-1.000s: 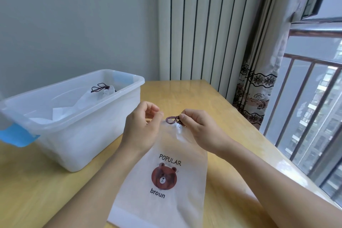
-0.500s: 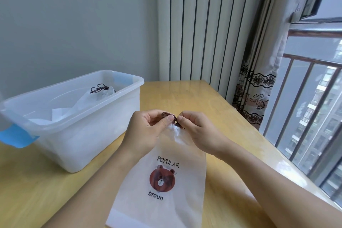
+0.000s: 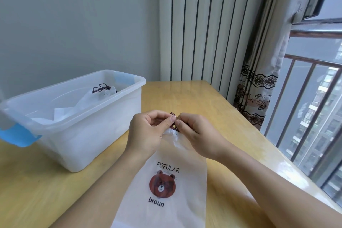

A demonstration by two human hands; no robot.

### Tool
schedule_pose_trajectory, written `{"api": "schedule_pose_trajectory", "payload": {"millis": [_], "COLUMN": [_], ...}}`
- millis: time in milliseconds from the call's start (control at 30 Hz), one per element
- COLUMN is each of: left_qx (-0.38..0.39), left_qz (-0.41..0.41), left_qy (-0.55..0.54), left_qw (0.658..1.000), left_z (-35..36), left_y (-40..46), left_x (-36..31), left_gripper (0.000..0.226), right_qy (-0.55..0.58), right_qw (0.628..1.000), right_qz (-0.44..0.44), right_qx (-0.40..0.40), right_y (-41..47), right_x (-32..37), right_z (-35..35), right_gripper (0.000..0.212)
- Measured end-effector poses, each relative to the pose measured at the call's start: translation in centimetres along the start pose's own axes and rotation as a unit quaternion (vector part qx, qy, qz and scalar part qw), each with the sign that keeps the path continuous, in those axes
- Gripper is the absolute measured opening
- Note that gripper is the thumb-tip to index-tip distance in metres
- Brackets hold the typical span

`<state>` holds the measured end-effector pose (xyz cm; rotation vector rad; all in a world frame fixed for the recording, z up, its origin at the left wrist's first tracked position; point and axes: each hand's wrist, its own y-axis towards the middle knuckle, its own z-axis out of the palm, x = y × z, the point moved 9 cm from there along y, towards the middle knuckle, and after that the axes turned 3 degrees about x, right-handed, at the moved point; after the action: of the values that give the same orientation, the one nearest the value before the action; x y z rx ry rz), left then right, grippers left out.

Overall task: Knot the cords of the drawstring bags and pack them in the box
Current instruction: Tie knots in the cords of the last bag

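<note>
A thin dark brown cord [image 3: 173,114] sticks up from the gathered mouth of a frosted white drawstring bag [image 3: 166,181] printed with a brown bear face and the words POPULAR and broun. The bag lies flat on the light wooden table [image 3: 212,109], its bottom toward the near edge and its puckered neck pointing toward the far edge. The left hand [image 3: 148,131] pinches the cord between thumb and forefinger, its other fingers curled in. The right hand [image 3: 196,133] pinches the same cord from the other side, fingertips touching those of the left hand just above the bag's neck. Most of the cord is hidden inside the two pinches, so whether a knot has formed cannot be told.

Near the table's left edge stands a translucent white plastic box [image 3: 103,126] with pale blue handle clips. Inside it lies another white drawstring bag [image 3: 87,102], its dark cord [image 3: 100,88] tied in a bow toward the box's far wall. Behind the table's far edge hangs a white curtain with dark vertical stripes [image 3: 203,24], and past the right edge a metal window railing [image 3: 311,98].
</note>
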<state>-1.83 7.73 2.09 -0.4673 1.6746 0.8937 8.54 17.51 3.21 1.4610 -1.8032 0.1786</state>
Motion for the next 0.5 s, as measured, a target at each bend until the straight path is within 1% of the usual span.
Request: {"api": "schedule_pose_trajectory", "payload": {"millis": [100,233,300,400,500], "left_qx": [0.031,0.076,0.089,0.085,0.053], "left_qz": [0.029,0.048,0.052,0.039,0.027], "left_qy": [0.076,0.092,0.086,0.069,0.057], "left_qw": [0.996,0.992,0.991,0.993,0.997], "left_z": [0.5,1.4,1.5,1.3,1.1], "left_y": [-0.3,-0.7,-0.5,-0.3,-0.3], "left_x": [-0.7,-1.4,-1.5,-1.3,-1.1], "left_gripper": [0.008,0.01,0.016,0.021,0.021], "right_qy": [0.003,0.047,0.068,0.079,0.085], "right_qw": [1.0,0.999,0.997,0.997,0.996], "right_qz": [0.005,0.024,0.023,0.019,0.025], "right_qx": [-0.009,-0.009,-0.002,0.015,0.013], "right_y": [0.0,0.2,0.3,0.4,0.3], "right_x": [-0.3,-0.9,-0.9,-0.6,-0.8], "right_z": [-0.2,-0.6,-0.5,0.0,0.0], "right_gripper": [0.037,0.036,0.04,0.039,0.036]}}
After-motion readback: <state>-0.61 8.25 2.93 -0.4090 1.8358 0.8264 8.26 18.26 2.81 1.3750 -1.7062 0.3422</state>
